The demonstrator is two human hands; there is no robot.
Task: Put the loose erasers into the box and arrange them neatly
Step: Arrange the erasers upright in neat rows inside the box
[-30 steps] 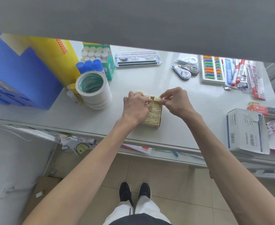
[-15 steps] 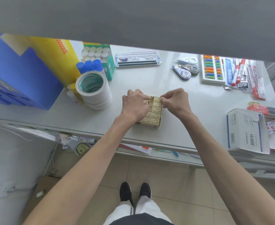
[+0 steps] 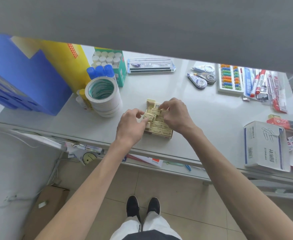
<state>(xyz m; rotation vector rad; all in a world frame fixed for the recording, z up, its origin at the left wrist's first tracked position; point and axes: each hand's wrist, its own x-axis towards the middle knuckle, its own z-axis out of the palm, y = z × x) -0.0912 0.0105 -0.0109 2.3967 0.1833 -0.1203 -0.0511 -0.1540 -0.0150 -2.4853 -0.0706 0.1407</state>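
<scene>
You are drawing your left grip (image 3: 133, 126) back to the box's (image 3: 166, 135) 9 o'clock side, pinching a tilted eraser (image 3: 149, 116), your right grip (image 3: 176, 116) pinching a second eraser (image 3: 155, 110) at 12 o'clock: arranging is continuing.

The pale table (image 3: 211, 118) carries an open box (image 3: 166, 135) of yellow erasers (image 3: 157, 129) near the middle of its front edge. A stack of tape rolls (image 3: 104, 97) stands toward the left edge. A clear case (image 3: 151, 65) and an abacus (image 3: 228, 78) lie along the far edge. A white carton (image 3: 265, 146) sits at the front right corner.
</scene>
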